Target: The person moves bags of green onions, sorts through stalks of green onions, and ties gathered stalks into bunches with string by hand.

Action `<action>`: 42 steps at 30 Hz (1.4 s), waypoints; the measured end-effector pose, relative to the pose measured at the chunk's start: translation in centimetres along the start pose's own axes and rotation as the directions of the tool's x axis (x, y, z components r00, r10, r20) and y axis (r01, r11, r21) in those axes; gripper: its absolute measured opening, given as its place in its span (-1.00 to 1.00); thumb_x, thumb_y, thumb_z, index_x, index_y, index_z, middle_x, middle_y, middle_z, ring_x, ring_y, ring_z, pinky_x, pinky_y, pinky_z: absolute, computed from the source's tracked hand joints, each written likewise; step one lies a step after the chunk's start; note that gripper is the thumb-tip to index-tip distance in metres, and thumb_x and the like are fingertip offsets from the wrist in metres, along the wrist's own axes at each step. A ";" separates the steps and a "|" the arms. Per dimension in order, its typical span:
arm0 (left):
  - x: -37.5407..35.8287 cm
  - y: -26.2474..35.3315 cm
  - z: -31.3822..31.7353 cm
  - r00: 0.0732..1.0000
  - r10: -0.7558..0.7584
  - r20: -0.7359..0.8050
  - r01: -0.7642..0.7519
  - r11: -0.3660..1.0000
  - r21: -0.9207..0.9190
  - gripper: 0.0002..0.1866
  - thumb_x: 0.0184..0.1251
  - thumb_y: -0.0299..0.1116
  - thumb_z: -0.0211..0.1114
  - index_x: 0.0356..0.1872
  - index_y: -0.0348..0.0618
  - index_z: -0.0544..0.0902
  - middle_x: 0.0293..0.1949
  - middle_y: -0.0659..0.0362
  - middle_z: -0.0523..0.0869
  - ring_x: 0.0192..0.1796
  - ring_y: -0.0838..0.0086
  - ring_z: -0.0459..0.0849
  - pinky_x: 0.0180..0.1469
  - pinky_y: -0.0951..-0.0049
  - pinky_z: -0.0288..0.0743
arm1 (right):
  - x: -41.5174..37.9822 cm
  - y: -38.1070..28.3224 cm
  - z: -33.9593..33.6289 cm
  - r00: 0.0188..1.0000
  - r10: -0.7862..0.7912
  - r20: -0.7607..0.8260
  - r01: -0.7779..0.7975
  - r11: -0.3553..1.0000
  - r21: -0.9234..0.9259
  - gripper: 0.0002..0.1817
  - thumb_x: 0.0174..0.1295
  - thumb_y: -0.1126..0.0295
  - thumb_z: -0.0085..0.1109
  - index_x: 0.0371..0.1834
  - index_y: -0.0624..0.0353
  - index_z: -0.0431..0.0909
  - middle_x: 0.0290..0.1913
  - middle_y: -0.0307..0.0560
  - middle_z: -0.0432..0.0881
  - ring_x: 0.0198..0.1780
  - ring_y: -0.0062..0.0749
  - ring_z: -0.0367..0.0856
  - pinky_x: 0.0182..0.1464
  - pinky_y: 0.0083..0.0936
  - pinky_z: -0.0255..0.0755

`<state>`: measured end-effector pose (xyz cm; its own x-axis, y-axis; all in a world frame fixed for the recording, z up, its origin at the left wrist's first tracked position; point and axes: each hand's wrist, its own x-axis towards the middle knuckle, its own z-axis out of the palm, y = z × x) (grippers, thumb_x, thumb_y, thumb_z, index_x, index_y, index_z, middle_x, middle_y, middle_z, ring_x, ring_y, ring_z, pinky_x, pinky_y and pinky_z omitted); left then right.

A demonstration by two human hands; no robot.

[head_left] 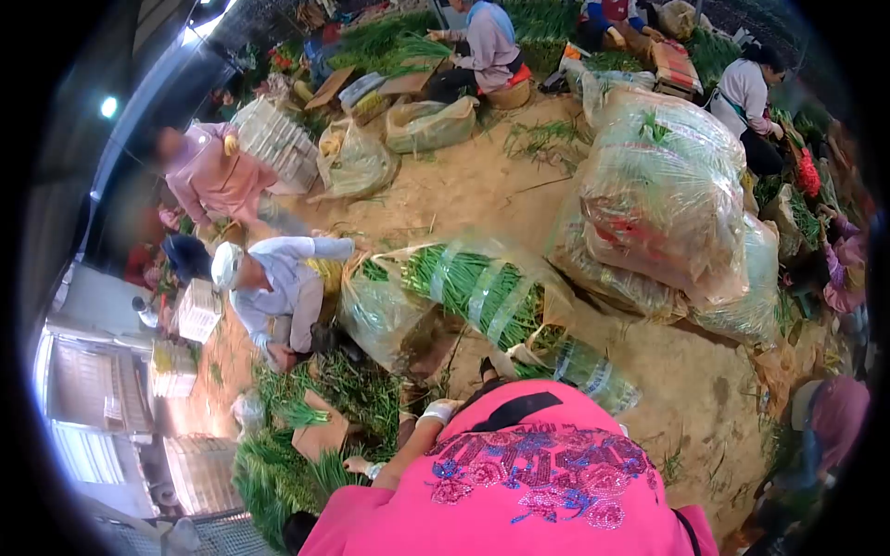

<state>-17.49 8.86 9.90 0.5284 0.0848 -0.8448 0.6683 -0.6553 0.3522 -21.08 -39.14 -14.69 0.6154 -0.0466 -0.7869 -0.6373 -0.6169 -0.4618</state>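
Observation:
My left forearm reaches out beside my pink shirt. Its white-covered hand (442,409) is close to my waist, its fingers hidden. Another hand (357,464) with a pale cuff is low beside the loose green onions (278,482); I cannot make out its grip or whether it is my right hand. Nearby, a small bunch of green onions (304,414) lies on a brown board (320,431). Beyond my waist is a large clear plastic bag (385,320) packed with green onions (464,283).
A worker in a white cap (269,287) crouches at left. Large wrapped bundles (663,185) are stacked at right. White crates (278,144) stand at the back left, others (199,310) nearer. Several more workers sit around the dirt floor (445,195).

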 end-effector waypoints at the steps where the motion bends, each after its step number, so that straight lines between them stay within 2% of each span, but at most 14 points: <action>1: -0.3 0.1 0.1 0.997 -0.071 0.012 0.072 0.993 -0.094 -0.70 0.28 -0.21 -0.06 -0.14 0.13 0.64 -0.10 0.10 0.64 -0.02 0.32 0.58 0.01 0.39 0.37 | -0.1 -0.3 0.0 1.000 0.018 0.006 -0.018 1.000 0.024 -0.59 0.19 0.07 -0.14 -0.24 0.12 0.61 -0.18 0.14 0.58 -0.17 -0.07 0.58 -0.17 -0.23 0.42; 6: -0.9 -0.3 -0.1 0.996 0.065 -0.061 -0.059 0.993 0.104 -0.71 0.24 -0.12 0.03 -0.10 0.15 0.61 -0.10 0.12 0.63 -0.01 0.30 0.56 0.02 0.39 0.37 | -0.3 -0.9 -0.3 0.998 0.057 0.027 -0.059 0.994 0.087 -0.60 0.19 0.08 -0.14 -0.24 0.12 0.61 -0.19 0.15 0.58 -0.19 -0.08 0.58 -0.19 -0.24 0.43; 10: 2.7 -2.5 0.7 0.997 -0.073 0.027 0.072 0.997 0.019 -0.72 0.23 -0.10 0.06 -0.14 0.11 0.62 -0.16 0.14 0.64 -0.11 0.34 0.58 -0.01 0.40 0.38 | -0.4 -1.2 -0.5 0.997 0.074 0.027 -0.077 0.990 0.118 -0.60 0.19 0.08 -0.14 -0.24 0.12 0.61 -0.20 0.15 0.58 -0.20 -0.08 0.58 -0.20 -0.24 0.43; 15: 7.9 -6.8 2.2 0.986 -0.131 0.103 0.165 0.858 -0.487 -0.63 0.19 -0.01 0.15 -0.36 -0.14 0.65 -0.46 0.18 0.65 -0.44 0.40 0.53 -0.31 0.38 0.38 | -0.5 -1.3 -0.4 0.996 0.088 0.025 -0.090 0.985 0.149 -0.60 0.19 0.09 -0.14 -0.23 0.12 0.61 -0.22 0.16 0.59 -0.22 -0.09 0.58 -0.22 -0.25 0.43; 18: 7.7 -6.6 2.0 0.994 -0.106 0.025 0.109 0.942 -0.319 -0.65 0.19 -0.03 0.16 -0.39 -0.12 0.65 -0.51 0.20 0.63 -0.50 0.44 0.48 -0.39 0.42 0.35 | -0.8 -1.1 -0.3 0.995 0.095 0.027 -0.098 0.982 0.163 -0.60 0.20 0.09 -0.14 -0.23 0.12 0.61 -0.23 0.16 0.59 -0.24 -0.10 0.59 -0.23 -0.26 0.43; 21: 6.2 -5.5 1.7 0.980 -0.184 0.081 0.200 0.847 -0.492 -0.70 0.18 -0.08 0.18 -0.45 -0.10 0.65 -0.56 0.22 0.60 -0.55 0.51 0.45 -0.45 0.49 0.32 | -0.8 -0.9 -0.3 0.995 0.099 0.031 -0.103 0.980 0.172 -0.60 0.20 0.09 -0.14 -0.23 0.12 0.61 -0.24 0.17 0.59 -0.25 -0.10 0.59 -0.24 -0.26 0.43; 24: 6.8 -6.7 2.2 0.995 0.095 0.039 -0.077 0.943 -0.324 -0.73 0.25 -0.16 0.09 -0.33 -0.13 0.64 -0.50 0.22 0.62 -0.40 0.45 0.55 -0.24 0.45 0.39 | -0.7 -0.8 -0.4 0.994 0.102 0.036 -0.107 0.978 0.178 -0.61 0.20 0.09 -0.14 -0.23 0.11 0.61 -0.25 0.17 0.59 -0.26 -0.11 0.59 -0.26 -0.27 0.43; 28: 3.6 -3.9 1.8 0.985 -0.125 0.117 0.170 0.776 -0.607 -0.72 0.25 -0.16 0.08 -0.31 -0.14 0.64 -0.42 0.19 0.66 -0.36 0.47 0.55 -0.22 0.46 0.40 | -0.7 -0.5 -0.3 0.994 0.101 0.042 -0.107 0.978 0.178 -0.61 0.20 0.10 -0.14 -0.22 0.11 0.61 -0.26 0.17 0.59 -0.28 -0.11 0.59 -0.27 -0.28 0.43; 33: 5.7 -6.5 2.6 0.988 0.128 -0.083 -0.136 0.985 -0.103 -0.67 0.19 -0.08 0.13 -0.32 -0.13 0.66 -0.40 0.20 0.67 -0.33 0.44 0.56 -0.19 0.43 0.40 | -1.0 -0.2 -0.4 0.994 0.104 0.045 -0.111 0.976 0.190 -0.61 0.20 0.10 -0.14 -0.22 0.11 0.60 -0.28 0.18 0.60 -0.30 -0.12 0.59 -0.29 -0.29 0.44; 36: 6.8 -6.0 2.3 0.989 -0.120 0.083 0.146 0.816 -0.559 -0.69 0.13 -0.07 0.19 -0.45 -0.13 0.61 -0.47 0.17 0.60 -0.42 0.40 0.52 -0.36 0.37 0.37 | -1.4 0.1 -0.5 0.993 0.107 0.043 -0.114 0.973 0.199 -0.61 0.20 0.10 -0.14 -0.22 0.11 0.60 -0.29 0.18 0.60 -0.31 -0.13 0.59 -0.30 -0.29 0.44; 38: 6.1 -2.8 0.0 0.975 -0.201 0.097 0.218 0.776 -0.592 -0.76 0.09 -0.17 0.22 -0.43 -0.13 0.57 -0.51 0.21 0.57 -0.54 0.46 0.42 -0.49 0.45 0.28 | -1.7 0.2 -0.6 0.993 0.111 0.043 -0.117 0.971 0.208 -0.61 0.20 0.10 -0.14 -0.22 0.11 0.60 -0.29 0.18 0.60 -0.32 -0.13 0.60 -0.31 -0.29 0.44; 39: 3.9 0.4 -2.2 0.993 -0.098 -0.060 0.054 0.860 -0.507 -0.77 0.06 -0.17 0.23 -0.43 -0.13 0.56 -0.49 0.22 0.58 -0.54 0.47 0.41 -0.50 0.47 0.26 | -1.8 0.3 -0.6 0.992 0.114 0.045 -0.121 0.970 0.211 -0.61 0.20 0.10 -0.14 -0.22 0.11 0.60 -0.30 0.18 0.60 -0.32 -0.13 0.60 -0.31 -0.30 0.44; 41: 4.8 1.1 -6.5 0.967 -0.080 -0.243 -0.129 0.668 -0.733 -0.73 0.15 -0.07 0.16 -0.39 -0.07 0.50 -0.60 0.26 0.48 -0.62 0.51 0.37 -0.60 0.51 0.21 | -2.0 0.4 -0.7 0.992 0.116 0.047 -0.124 0.967 0.221 -0.62 0.20 0.11 -0.14 -0.22 0.11 0.60 -0.30 0.19 0.60 -0.33 -0.13 0.60 -0.32 -0.30 0.44; 42: 6.1 0.0 -10.5 0.998 -0.047 0.042 0.051 0.213 -0.976 -0.45 0.13 0.30 0.00 -0.57 -0.04 0.46 -0.66 0.25 0.52 -0.70 0.49 0.35 -0.64 0.48 0.10 | -2.2 0.4 -0.6 0.992 0.115 0.050 -0.124 0.966 0.226 -0.62 0.20 0.11 -0.14 -0.21 0.11 0.60 -0.31 0.19 0.60 -0.33 -0.14 0.60 -0.32 -0.30 0.44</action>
<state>-8.74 17.22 8.97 0.4742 0.0839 -0.8764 0.6800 0.5975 0.4251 -22.42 -39.74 -12.88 0.5139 -0.0786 -0.8542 -0.7968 -0.4128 -0.4414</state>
